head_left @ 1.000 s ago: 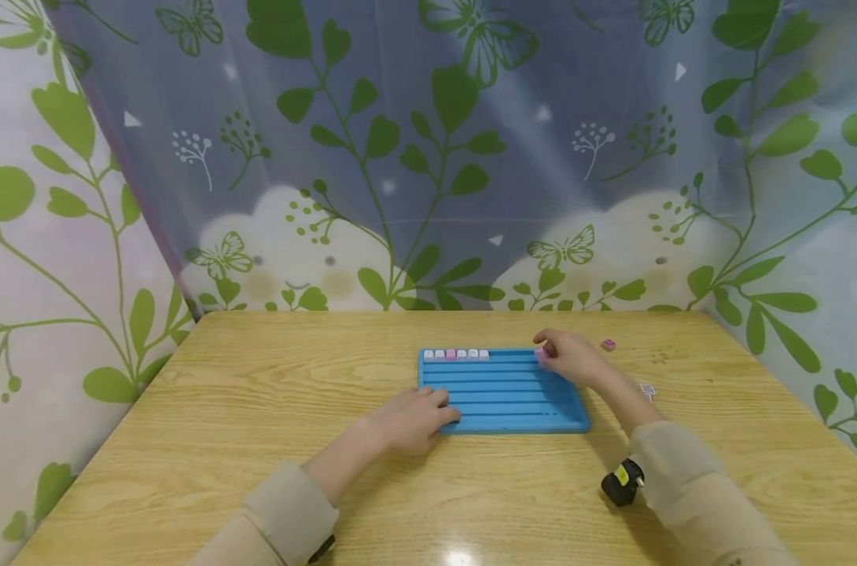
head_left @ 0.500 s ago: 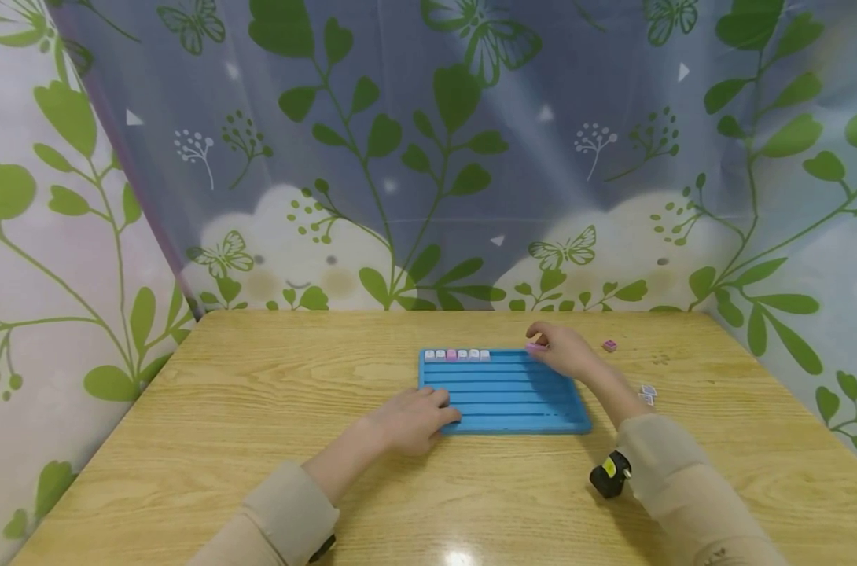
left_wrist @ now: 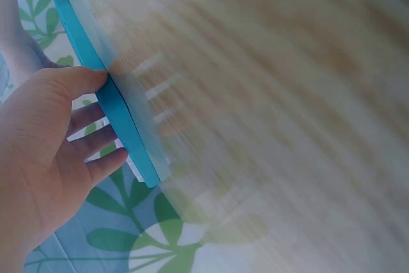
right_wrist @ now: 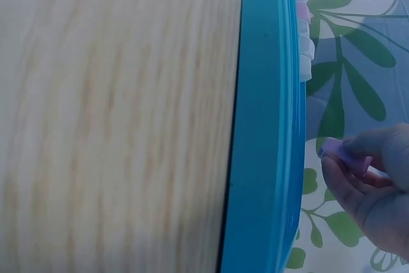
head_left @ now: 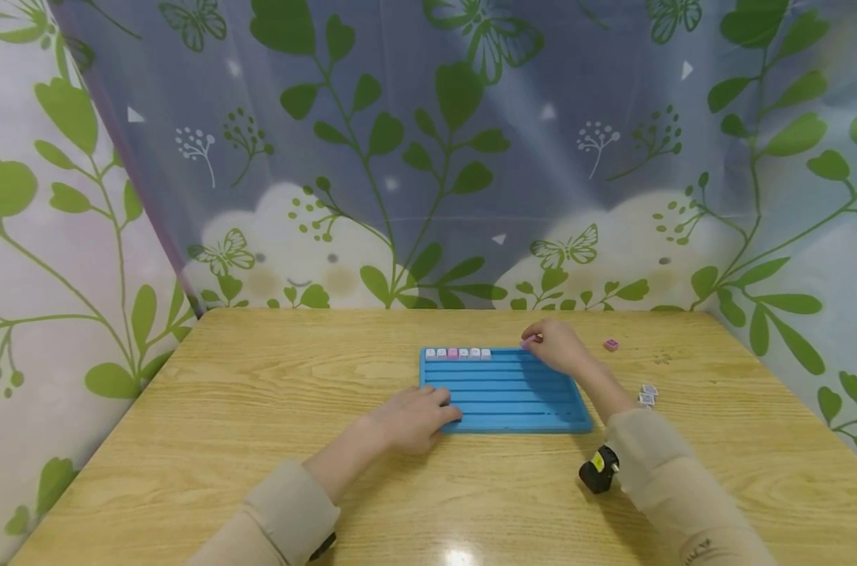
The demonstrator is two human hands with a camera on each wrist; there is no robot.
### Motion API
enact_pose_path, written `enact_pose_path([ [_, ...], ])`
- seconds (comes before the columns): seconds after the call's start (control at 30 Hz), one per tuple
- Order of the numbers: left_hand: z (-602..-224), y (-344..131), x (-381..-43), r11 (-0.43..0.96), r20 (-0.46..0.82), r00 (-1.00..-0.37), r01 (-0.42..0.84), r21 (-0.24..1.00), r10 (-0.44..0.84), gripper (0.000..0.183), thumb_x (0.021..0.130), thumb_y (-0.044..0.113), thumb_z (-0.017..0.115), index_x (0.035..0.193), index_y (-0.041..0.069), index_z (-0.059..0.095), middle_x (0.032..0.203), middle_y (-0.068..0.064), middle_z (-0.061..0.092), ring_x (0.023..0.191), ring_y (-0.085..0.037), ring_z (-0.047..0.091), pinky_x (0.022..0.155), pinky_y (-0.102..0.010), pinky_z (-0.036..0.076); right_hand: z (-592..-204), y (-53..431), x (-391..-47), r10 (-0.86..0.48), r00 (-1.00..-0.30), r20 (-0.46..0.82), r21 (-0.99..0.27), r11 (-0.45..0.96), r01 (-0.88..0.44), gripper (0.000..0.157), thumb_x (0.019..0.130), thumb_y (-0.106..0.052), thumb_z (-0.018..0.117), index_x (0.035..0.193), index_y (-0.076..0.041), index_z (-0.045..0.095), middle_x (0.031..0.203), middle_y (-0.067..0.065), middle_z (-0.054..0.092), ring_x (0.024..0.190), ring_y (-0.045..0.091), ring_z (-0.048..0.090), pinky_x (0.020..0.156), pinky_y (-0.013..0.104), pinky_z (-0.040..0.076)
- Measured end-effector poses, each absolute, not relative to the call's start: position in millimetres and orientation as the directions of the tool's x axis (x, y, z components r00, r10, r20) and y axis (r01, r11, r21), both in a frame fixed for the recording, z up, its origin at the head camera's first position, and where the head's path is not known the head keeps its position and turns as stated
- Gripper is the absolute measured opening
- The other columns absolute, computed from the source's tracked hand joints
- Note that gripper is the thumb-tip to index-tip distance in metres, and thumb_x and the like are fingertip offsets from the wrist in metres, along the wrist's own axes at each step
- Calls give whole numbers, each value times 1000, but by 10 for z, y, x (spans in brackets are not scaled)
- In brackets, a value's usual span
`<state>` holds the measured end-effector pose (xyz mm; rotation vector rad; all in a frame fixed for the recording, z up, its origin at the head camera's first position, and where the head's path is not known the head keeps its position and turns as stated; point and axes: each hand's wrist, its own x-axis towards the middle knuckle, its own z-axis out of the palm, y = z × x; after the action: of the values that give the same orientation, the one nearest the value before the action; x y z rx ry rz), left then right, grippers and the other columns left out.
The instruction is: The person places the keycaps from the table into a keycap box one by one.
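A blue ridged tray [head_left: 513, 393] lies on the table, with several white and pink keycaps [head_left: 458, 354] lined up in its back row at the left. My left hand [head_left: 414, 419] holds the tray at its front left corner. In the left wrist view the thumb [left_wrist: 89, 81] lies on the tray's edge, and the other fingers [left_wrist: 102, 140] reach along behind it. Over the back edge of the tray, right of the row, my right hand [head_left: 557, 346] pinches a pink keycap [right_wrist: 345, 151] between thumb and fingertips.
Another pink keycap [head_left: 611, 344] lies on the wooden table [head_left: 273, 369], behind and right of the tray. A few white keycaps [head_left: 647, 395] lie farther right. A patterned cloth [head_left: 428, 157] hangs behind the table.
My right hand has moved left and slightly back along the tray's back edge, carrying the pink keycap and turning it. My left hand has stayed on the tray.
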<state>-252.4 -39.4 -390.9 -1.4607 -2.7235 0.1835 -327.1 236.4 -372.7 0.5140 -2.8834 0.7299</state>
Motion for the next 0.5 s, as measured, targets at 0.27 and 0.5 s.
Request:
enact_pose_path([
  [0.27,-3910,-397,-2528,544,-15,-551,828,-137,834,32,93,23,57,124,19,57,100,0,51,85,-14,46,74,-27,44,-3739,2326,-3310,-266,-952,149,-523,796,-304,25,86,1,55,108,11,61,88,17,61,71,21,59,62,32,49],
  [0.5,-3894,-391,-2517,549,-26,-558,824,-138,830,33,93,23,56,125,19,56,102,0,51,87,-14,47,76,-28,44,-3762,2294,-3322,-261,-956,134,-553,780,-291,21,84,4,58,103,9,63,83,14,63,67,18,58,61,30,50],
])
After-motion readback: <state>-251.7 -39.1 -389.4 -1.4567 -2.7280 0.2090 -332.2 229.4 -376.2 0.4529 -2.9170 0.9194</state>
